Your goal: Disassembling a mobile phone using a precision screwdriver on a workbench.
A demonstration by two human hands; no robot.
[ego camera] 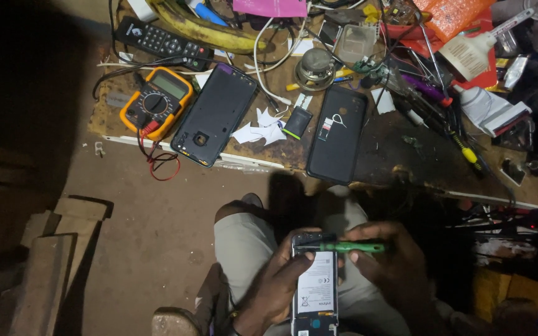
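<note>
Pinched in our right hand [393,261] is a green-handled screwdriver [351,247], fingers closed round its shaft, while our left hand [281,280] wraps the left edge of an opened phone [314,286] and steadies it over our lap.

From the head view, the only one we have, the relation that matters is a crossing of axes. We see the phone's long axis running away from us, top end toward the workbench [381,155], bottom end toward our body, with its white-labelled battery [316,287] facing up. We hold the screwdriver almost level, at right angles to that axis, its handle out to the right and its tip pointing left, meeting the phone at its top edge just above the battery. Whether the tip actually sits in a screw head we cannot tell; the spot is dark and small. Our right hand lies just right of the phone's upper end, the nearer of the two to that edge, and our left thumb rests beside the same corner.

Well apart, up on the workbench, we see a detached dark back cover [214,115], a second black phone [337,134] lying face down, an orange multimeter [157,99] with red leads, a remote control [160,42] and scraps of white paper [258,129].
</note>
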